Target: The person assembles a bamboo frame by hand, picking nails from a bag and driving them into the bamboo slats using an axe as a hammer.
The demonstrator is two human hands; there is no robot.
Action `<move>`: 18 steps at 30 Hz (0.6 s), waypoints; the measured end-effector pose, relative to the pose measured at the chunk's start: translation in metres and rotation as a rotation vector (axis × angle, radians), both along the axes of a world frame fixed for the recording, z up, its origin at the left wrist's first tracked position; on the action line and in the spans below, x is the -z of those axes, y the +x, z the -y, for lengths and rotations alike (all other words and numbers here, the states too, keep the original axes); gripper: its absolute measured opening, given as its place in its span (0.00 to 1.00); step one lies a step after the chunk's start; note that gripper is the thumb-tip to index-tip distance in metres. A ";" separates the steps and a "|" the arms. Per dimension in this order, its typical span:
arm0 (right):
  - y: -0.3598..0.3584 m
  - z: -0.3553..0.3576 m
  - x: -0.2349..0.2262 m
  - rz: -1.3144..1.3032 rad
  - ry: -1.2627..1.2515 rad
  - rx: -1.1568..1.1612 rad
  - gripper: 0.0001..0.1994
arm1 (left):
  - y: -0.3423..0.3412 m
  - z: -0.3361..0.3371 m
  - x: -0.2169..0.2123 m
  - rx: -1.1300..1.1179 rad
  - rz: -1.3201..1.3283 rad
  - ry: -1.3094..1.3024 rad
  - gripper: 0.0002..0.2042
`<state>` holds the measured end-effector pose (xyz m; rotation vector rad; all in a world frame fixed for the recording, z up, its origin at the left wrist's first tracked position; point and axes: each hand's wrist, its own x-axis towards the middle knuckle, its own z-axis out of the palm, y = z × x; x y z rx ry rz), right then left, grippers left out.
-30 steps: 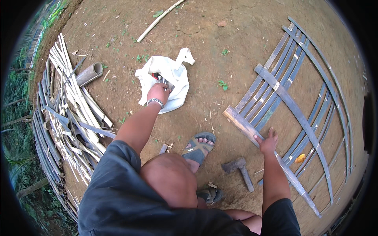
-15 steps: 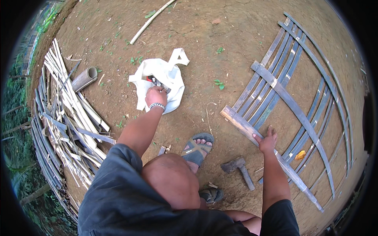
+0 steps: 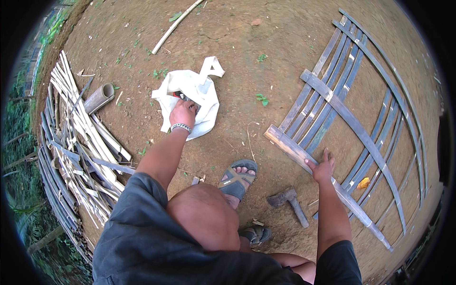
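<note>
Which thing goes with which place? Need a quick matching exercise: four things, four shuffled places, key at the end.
Things
1. Bare left hand
2. Short, hollow, grey-brown bamboo tube
3. Bare right hand
4. Dark, L-shaped hammer-like tool

Places
A. Against the heap of long, pale split strips
B. On brown dirt, to the right of the sandalled foot
C. At the opening of the crumpled white bag, fingers partly hidden
D. On the long, flat, brown-grey strip

Pairs: 1-C, 2-A, 3-D, 4-B
</note>
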<state>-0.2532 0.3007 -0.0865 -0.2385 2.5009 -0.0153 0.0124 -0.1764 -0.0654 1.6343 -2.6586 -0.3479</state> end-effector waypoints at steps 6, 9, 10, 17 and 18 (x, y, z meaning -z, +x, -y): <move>-0.002 -0.006 0.003 -0.017 0.010 0.017 0.60 | -0.003 0.013 0.001 0.057 0.000 0.040 0.09; 0.000 -0.004 0.003 0.003 0.011 0.031 0.61 | 0.004 0.019 0.004 0.038 -0.140 -0.007 0.08; 0.000 -0.002 0.002 0.002 0.010 0.029 0.61 | 0.008 0.023 0.007 0.028 -0.187 0.022 0.07; -0.001 -0.002 0.003 0.014 0.010 0.034 0.61 | 0.014 0.031 0.011 0.103 -0.273 0.085 0.07; -0.001 -0.003 0.004 0.010 0.014 0.032 0.61 | 0.011 0.029 0.008 0.171 -0.220 0.063 0.07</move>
